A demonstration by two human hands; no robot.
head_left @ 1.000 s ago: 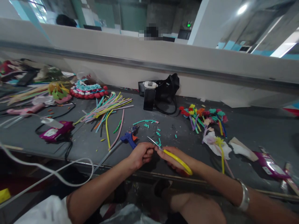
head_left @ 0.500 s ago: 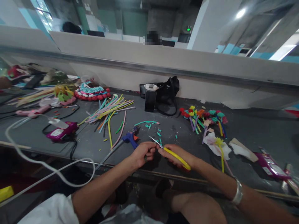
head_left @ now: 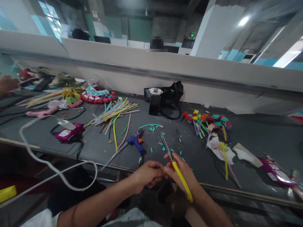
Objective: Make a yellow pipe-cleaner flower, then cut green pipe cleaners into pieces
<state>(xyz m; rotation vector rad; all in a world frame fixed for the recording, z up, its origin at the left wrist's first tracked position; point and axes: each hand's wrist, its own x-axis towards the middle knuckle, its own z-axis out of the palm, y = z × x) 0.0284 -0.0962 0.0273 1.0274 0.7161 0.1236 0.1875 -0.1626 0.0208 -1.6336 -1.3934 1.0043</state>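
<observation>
My right hand point(head_left: 181, 168) is closed on a pair of scissors point(head_left: 181, 179) with yellow handles, blades pointing away over the table. My left hand point(head_left: 150, 175) has its fingers pinched together, its fingertips meeting those of my right hand at the table's front edge. Whatever lies between the left fingers is too small to make out. Beyond the hands, several short green cut pieces point(head_left: 163, 148) are scattered around the blades. A curved green strip point(head_left: 150, 125) with a pink end lies behind them. Left of the hands rests a blue glue gun point(head_left: 135, 142) with an orange trigger.
Coloured pipe-cleaner-like stems point(head_left: 113, 113) lie at left, near a purple device point(head_left: 68, 132) with a white cable. Fuzzy flowers point(head_left: 205, 119) sit at right. A black phone point(head_left: 154, 105) stands before a black bag point(head_left: 171, 97). Another person's hand point(head_left: 8, 84) shows far left.
Both hands have drawn back toward me, to the table's front edge. The scissors have swung to point more directly away. More green pieces lie on the table near the blades.
</observation>
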